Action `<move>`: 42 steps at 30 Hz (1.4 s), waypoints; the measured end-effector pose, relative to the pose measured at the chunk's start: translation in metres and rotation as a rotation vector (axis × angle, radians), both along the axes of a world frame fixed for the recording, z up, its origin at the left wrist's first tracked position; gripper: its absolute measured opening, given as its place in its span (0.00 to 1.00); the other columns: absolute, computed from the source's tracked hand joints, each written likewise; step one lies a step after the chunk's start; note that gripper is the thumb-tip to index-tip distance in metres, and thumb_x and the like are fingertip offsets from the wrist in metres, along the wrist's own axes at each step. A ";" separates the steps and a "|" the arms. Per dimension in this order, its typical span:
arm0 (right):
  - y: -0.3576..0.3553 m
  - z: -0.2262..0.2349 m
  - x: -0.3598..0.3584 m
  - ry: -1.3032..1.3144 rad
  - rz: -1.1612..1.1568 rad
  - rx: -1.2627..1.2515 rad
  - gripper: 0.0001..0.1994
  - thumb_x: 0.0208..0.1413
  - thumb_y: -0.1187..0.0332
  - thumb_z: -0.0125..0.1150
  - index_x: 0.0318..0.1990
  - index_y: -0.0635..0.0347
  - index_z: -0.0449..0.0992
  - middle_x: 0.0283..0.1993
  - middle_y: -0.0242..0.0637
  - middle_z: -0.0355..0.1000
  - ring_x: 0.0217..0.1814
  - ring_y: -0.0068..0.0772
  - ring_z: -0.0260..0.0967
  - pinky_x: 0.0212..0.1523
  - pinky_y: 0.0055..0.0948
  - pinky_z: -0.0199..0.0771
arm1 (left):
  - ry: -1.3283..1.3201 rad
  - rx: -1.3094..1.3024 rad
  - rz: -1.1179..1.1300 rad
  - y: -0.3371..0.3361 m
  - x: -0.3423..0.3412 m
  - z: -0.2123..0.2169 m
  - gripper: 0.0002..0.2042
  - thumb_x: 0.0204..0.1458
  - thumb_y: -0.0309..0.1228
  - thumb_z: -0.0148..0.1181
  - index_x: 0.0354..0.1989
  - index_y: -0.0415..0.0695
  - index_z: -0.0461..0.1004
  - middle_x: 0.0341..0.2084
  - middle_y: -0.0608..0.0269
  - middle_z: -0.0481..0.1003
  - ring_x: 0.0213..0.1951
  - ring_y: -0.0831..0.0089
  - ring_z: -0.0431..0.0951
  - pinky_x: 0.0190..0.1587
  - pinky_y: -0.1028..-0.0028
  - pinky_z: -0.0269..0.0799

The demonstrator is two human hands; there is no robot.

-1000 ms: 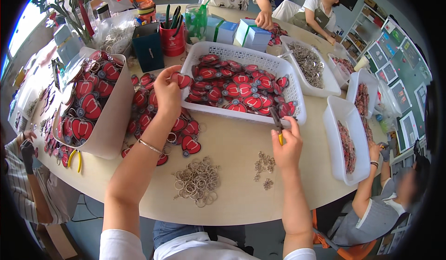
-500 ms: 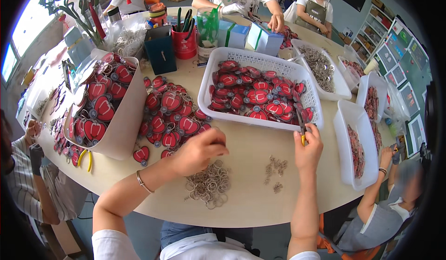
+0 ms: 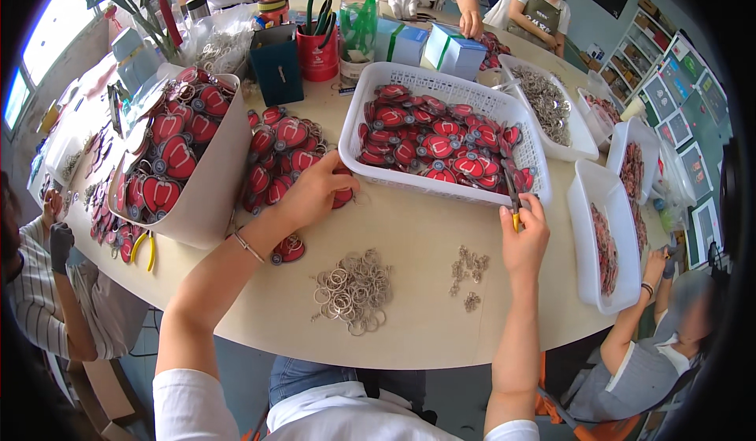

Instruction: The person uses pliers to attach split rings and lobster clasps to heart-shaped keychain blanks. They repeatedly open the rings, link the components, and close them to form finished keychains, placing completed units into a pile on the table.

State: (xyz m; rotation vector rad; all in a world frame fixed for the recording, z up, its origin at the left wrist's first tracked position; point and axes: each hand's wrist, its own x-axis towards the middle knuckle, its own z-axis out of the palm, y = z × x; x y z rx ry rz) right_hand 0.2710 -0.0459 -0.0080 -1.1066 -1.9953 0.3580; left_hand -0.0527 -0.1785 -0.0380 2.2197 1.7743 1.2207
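Note:
My right hand (image 3: 526, 232) is closed round a pair of pliers (image 3: 516, 219) with yellow handles; their dark jaws point up over the near right corner of the white basket. The basket (image 3: 441, 185) holds many red, heart-like tags (image 3: 441, 146). At the edge of a loose pile of red tags (image 3: 272, 175), my left hand (image 3: 311, 197) has its fingers bent together; what they pinch is hidden. A thin metal ring shows faintly beside those fingers. Nearer me lie a heap of metal split rings (image 3: 352, 291) and a small cluster of metal fittings (image 3: 468, 268).
A tall beige bin (image 3: 213, 173) of tags stands left, beside yellow-handled pliers (image 3: 144, 250). White trays (image 3: 602, 240) of parts line the right. Behind are a red tool cup (image 3: 317, 57), a dark green box (image 3: 276, 75) and blue boxes (image 3: 454, 51). Other people work around the table.
My left hand has moved up and away from me, from above the split rings to the red tag pile. The right hand keeps the pliers in nearly the same place. The view has shifted slightly.

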 end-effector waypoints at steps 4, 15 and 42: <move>-0.001 0.000 0.003 -0.021 -0.012 0.011 0.12 0.49 0.70 0.64 0.23 0.71 0.71 0.48 0.43 0.71 0.39 0.46 0.70 0.39 0.38 0.67 | -0.246 0.045 0.171 -0.016 0.031 0.012 0.14 0.42 0.07 0.49 0.32 0.38 0.76 0.36 0.55 0.69 0.39 0.61 0.73 0.41 0.70 0.70; -0.002 0.001 0.001 -0.041 -0.021 0.062 0.11 0.49 0.70 0.63 0.23 0.70 0.72 0.50 0.44 0.70 0.38 0.42 0.71 0.37 0.36 0.68 | -0.543 0.014 0.364 -0.044 0.030 -0.003 0.13 0.53 0.14 0.51 0.43 0.40 0.76 0.35 0.64 0.70 0.35 0.78 0.70 0.38 0.81 0.65; -0.023 -0.021 -0.005 -0.398 0.296 -0.203 0.08 0.42 0.74 0.67 0.26 0.69 0.74 0.40 0.42 0.70 0.44 0.44 0.66 0.45 0.38 0.66 | -1.613 -0.424 -0.007 -0.062 0.095 0.017 0.12 0.58 0.28 0.54 0.48 0.39 0.67 0.36 0.57 0.76 0.35 0.68 0.80 0.31 0.76 0.82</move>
